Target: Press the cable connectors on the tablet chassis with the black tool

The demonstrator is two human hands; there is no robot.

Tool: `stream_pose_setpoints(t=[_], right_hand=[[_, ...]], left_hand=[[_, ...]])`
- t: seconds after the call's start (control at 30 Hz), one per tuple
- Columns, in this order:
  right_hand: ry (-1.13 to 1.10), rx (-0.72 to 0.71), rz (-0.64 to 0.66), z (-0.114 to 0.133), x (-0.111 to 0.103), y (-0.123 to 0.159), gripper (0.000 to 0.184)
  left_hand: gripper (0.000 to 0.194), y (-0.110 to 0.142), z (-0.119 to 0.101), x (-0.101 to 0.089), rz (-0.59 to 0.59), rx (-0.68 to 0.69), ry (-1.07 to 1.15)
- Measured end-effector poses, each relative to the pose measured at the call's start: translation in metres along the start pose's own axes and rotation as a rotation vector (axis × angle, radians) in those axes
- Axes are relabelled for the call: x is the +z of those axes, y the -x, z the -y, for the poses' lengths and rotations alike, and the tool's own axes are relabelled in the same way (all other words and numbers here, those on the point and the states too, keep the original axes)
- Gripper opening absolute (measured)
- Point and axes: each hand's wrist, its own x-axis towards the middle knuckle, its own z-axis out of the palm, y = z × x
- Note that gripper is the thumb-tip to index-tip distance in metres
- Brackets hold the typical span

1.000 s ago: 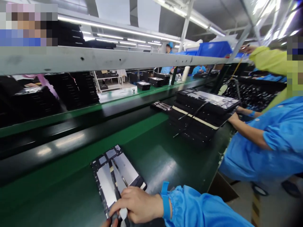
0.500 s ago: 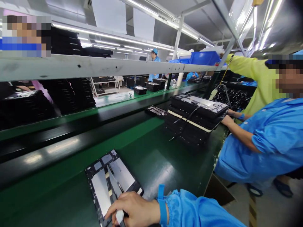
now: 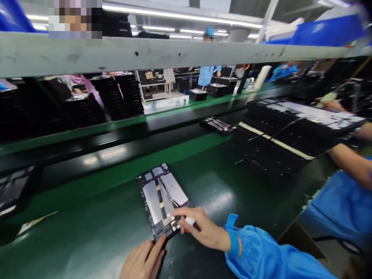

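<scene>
Resting on the near end of the opened tablet assy (image 3: 163, 198), lower centre of frame: right hand (image 3: 200, 228), fingers curled round a small white item, prob. a tool tip, pressed to the board edge. Left hand (image 3: 143, 261), bottom edge of frame, loosely open w/ fingertips touching the tablet's near corner; 0.5 s ago it was out of view, so the unit was now steadied by both hands. Tablet lay flat on the green belt (image 3: 87, 224). Stack of black trays (image 3: 279, 143) mid right, co-worker's arm (image 3: 348, 162) beside it.
</scene>
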Motion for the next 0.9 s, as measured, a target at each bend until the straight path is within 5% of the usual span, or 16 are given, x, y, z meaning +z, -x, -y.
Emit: stream_pose_setpoints(t=[0.13, 0.3, 0.67, 0.9], right_hand=[[-0.263, 0.284, -0.049, 0.001, -0.001, 0.011, 0.050], [-0.258, 0.372, 0.017, -0.002, 0.010, 0.015, 0.037], [0.000, 0.206, 0.057, 0.007, 0.007, 0.013, 0.015], [-0.061, 0.292, -0.002, -0.001, -0.003, 0.015, 0.014]], left_hand=[[0.033, -0.004, -0.014, -0.008, 0.056, -0.084, 0.033], [0.031, -0.005, -0.018, -0.010, 0.099, -0.116, 0.085], [0.028, -0.005, -0.017, -0.011, 0.130, -0.126, 0.095], [0.028, -0.006, -0.018, -0.013, 0.142, -0.113, 0.104]])
